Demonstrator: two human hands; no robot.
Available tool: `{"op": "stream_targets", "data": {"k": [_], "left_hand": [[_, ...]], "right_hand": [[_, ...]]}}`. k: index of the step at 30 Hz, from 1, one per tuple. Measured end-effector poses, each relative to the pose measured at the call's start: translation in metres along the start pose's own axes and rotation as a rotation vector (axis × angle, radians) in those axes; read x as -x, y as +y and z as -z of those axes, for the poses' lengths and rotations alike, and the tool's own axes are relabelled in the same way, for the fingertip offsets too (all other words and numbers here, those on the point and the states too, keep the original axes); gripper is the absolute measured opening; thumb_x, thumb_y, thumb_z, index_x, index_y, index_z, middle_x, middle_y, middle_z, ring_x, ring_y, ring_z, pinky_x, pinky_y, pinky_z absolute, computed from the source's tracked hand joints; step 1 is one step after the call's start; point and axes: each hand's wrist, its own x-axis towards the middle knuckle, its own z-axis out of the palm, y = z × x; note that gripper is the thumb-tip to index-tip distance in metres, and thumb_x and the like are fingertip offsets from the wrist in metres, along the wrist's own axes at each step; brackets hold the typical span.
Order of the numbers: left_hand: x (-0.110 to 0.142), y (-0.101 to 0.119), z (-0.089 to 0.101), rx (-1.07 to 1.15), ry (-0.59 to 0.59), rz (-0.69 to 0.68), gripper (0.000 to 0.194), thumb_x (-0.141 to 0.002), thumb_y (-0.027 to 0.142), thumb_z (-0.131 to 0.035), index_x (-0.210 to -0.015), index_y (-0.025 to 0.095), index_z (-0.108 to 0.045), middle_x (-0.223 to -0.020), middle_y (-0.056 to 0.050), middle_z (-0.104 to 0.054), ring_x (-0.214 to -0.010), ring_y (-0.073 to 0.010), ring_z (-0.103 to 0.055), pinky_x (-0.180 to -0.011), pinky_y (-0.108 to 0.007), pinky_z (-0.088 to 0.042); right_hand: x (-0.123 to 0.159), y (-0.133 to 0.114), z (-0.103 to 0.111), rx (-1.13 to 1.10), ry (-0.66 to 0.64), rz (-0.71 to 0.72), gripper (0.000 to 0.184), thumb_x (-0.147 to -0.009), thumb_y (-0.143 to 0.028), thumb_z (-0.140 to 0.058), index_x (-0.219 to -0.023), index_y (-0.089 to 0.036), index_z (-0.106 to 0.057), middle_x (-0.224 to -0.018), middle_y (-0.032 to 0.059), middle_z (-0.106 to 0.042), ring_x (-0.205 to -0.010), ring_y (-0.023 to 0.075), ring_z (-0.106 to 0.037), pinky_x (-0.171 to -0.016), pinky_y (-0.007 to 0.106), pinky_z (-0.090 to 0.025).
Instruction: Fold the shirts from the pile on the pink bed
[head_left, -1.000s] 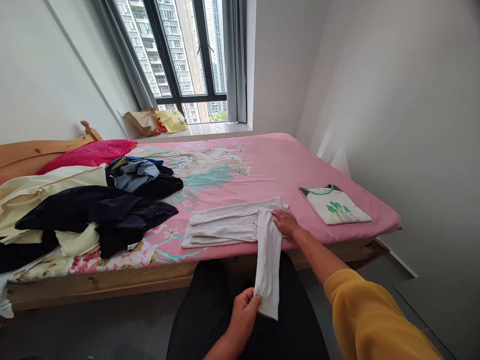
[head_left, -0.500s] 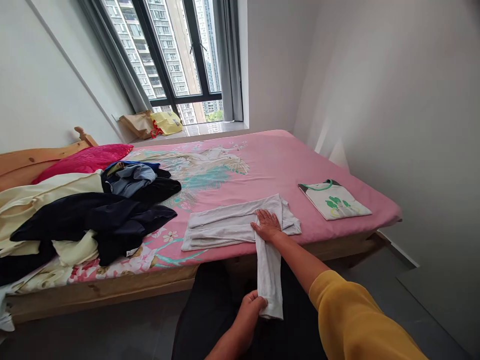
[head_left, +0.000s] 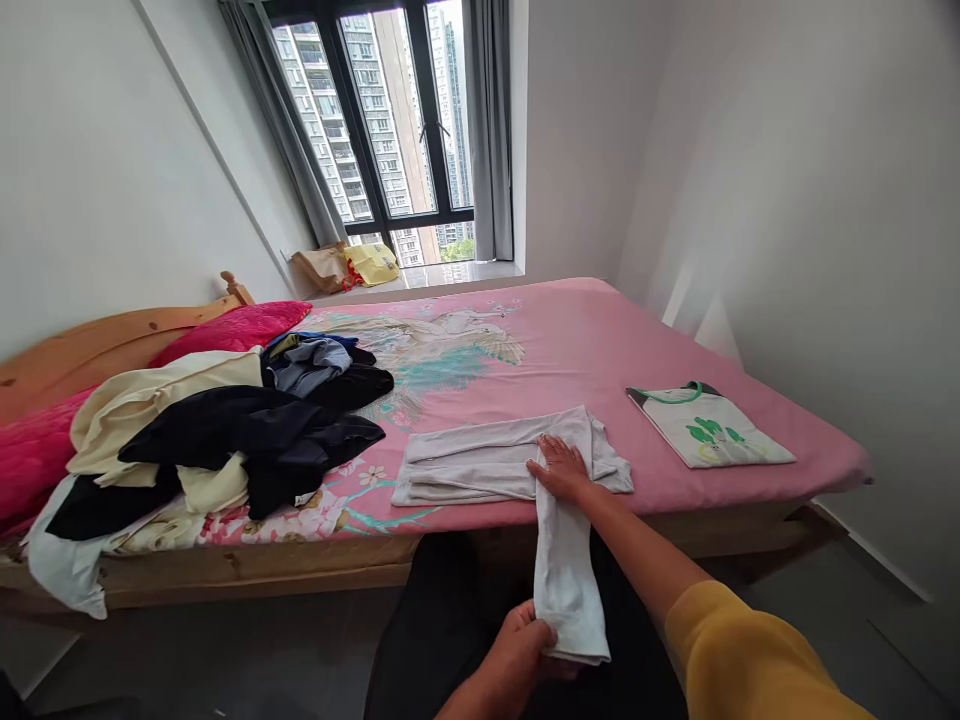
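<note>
A pale grey long-sleeved garment [head_left: 480,460] lies folded near the front edge of the pink bed [head_left: 570,340]. One sleeve [head_left: 566,560] hangs over the edge toward me. My right hand [head_left: 561,470] lies flat on the garment where the sleeve starts, fingers spread. Lower down, my left hand [head_left: 517,655] pinches the cuff end of that sleeve, holding it taut below the bed edge.
A heap of dark and cream clothes [head_left: 225,430] covers the bed's left side beside magenta pillows [head_left: 240,325]. A folded white shirt with green print [head_left: 709,425] lies at the right. Bags [head_left: 349,265] sit on the window sill. A white wall runs close on the right.
My right hand slid left from the garment's edge onto the base of the sleeve and flattened. The left hand kept hold of the cuff. The camera view shifted slightly.
</note>
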Motion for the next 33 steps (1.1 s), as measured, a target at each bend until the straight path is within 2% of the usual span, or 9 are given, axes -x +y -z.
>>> {"op": "stream_targets", "data": {"k": [5,9,12,15,20,23,26,29,33], "left_hand": [[0.003,0.008,0.006,0.086,0.018,-0.059,0.037,-0.055,0.015,-0.051,-0.088,0.008,-0.063,-0.072,-0.01,-0.067,-0.062,-0.0203,-0.063,-0.06,-0.032,-0.048],[0.004,0.022,0.005,0.135,-0.02,-0.138,0.037,-0.06,0.018,-0.054,-0.094,0.007,-0.064,-0.081,-0.012,-0.069,-0.07,-0.0213,-0.064,-0.067,-0.035,-0.05],[0.003,0.023,0.003,0.106,-0.07,-0.142,0.033,-0.061,0.019,-0.056,-0.091,0.007,-0.065,-0.076,-0.011,-0.069,-0.068,-0.0206,-0.064,-0.064,-0.031,-0.048],[-0.001,0.017,0.004,0.059,-0.064,-0.079,0.028,-0.063,0.025,-0.061,-0.085,0.008,-0.064,-0.069,-0.01,-0.067,-0.061,-0.0185,-0.063,-0.058,-0.027,-0.046],[-0.009,0.022,0.009,-0.081,-0.006,-0.05,0.054,-0.069,0.058,-0.062,-0.092,0.01,-0.059,-0.068,-0.009,-0.065,-0.052,-0.0162,-0.06,-0.043,-0.022,-0.04],[-0.005,0.034,0.008,-0.135,0.092,-0.197,0.067,-0.064,0.056,-0.07,-0.114,0.014,-0.049,-0.08,-0.007,-0.065,-0.06,-0.0155,-0.061,-0.047,-0.022,-0.044],[0.007,0.037,0.01,-0.24,0.045,-0.362,0.088,-0.063,0.042,-0.074,-0.137,0.021,-0.031,-0.106,-0.011,-0.062,-0.089,-0.0218,-0.063,-0.074,-0.032,-0.051],[0.016,0.025,0.02,-0.673,0.04,-0.568,0.1,-0.054,0.024,-0.079,-0.141,0.026,-0.031,-0.139,-0.014,-0.041,-0.125,-0.0343,-0.042,-0.1,-0.046,-0.039],[0.014,0.012,0.03,-1.267,0.154,-0.98,0.085,-0.06,0.013,-0.072,-0.137,0.03,-0.04,-0.151,-0.012,-0.022,-0.134,-0.0392,-0.027,-0.102,-0.056,-0.032]], "right_hand": [[0.071,-0.006,0.007,-0.586,0.302,0.223,0.05,-0.086,-0.051,-0.044,-0.125,-0.02,-0.05,-0.136,0.0092,-0.046,-0.127,0.0214,-0.039,-0.107,0.038,-0.029],[0.15,-0.002,-0.011,-1.07,0.434,-0.148,0.05,-0.08,-0.054,-0.055,-0.119,-0.025,-0.05,-0.125,0.0075,-0.055,-0.112,0.0233,-0.052,-0.092,0.038,-0.043],[0.184,-0.002,-0.026,-1.437,0.191,-0.482,0.054,-0.079,-0.063,-0.048,-0.114,-0.022,-0.054,-0.107,0.0073,-0.064,-0.097,0.0244,-0.061,-0.076,0.036,-0.05],[0.192,-0.009,-0.027,-1.639,-0.132,-0.518,0.055,-0.079,-0.065,-0.045,-0.102,-0.018,-0.061,-0.092,0.0084,-0.069,-0.087,0.0263,-0.064,-0.067,0.036,-0.05],[0.181,-0.029,-0.006,-1.748,-0.139,-0.456,0.033,-0.078,-0.043,-0.063,-0.096,-0.016,-0.061,-0.081,0.006,-0.07,-0.08,0.0238,-0.065,-0.066,0.033,-0.05],[0.177,-0.038,0.008,-1.76,-0.112,-0.446,0.033,-0.077,-0.037,-0.065,-0.102,-0.016,-0.058,-0.083,0.0052,-0.069,-0.078,0.022,-0.065,-0.066,0.032,-0.05],[0.18,-0.045,0.018,-1.791,-0.103,-0.449,0.036,-0.078,-0.036,-0.065,-0.107,-0.015,-0.057,-0.084,0.0052,-0.068,-0.074,0.0192,-0.063,-0.061,0.029,-0.05],[0.19,-0.052,0.021,-1.8,-0.147,-0.475,0.039,-0.078,-0.041,-0.064,-0.107,-0.015,-0.056,-0.071,0.0026,-0.062,-0.059,0.0152,-0.058,-0.043,0.023,-0.044],[0.204,-0.06,0.022,-1.724,-0.188,-0.543,0.044,-0.075,-0.049,-0.063,-0.101,-0.014,-0.057,-0.064,0.0011,-0.056,-0.054,0.0138,-0.053,-0.032,0.02,-0.039]]}}
